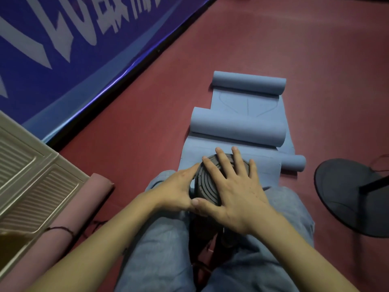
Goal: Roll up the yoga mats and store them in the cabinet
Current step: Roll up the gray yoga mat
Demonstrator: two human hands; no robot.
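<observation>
Up ahead, the red floor [263,45] runs far and wide. A big blue banner [63,39] edges it on the left. The beige cabinet [27,175] sits lower left, with a rolled pink mat [69,220] right against it. Three blue yoga mats [240,127], partly rolled, lie ahead. A black round stand base [341,194] sits right. The dark rolled mat [208,186] stands between the knees. The left hand [176,190] grips its side; the right hand [229,186] presses flat on top.
</observation>
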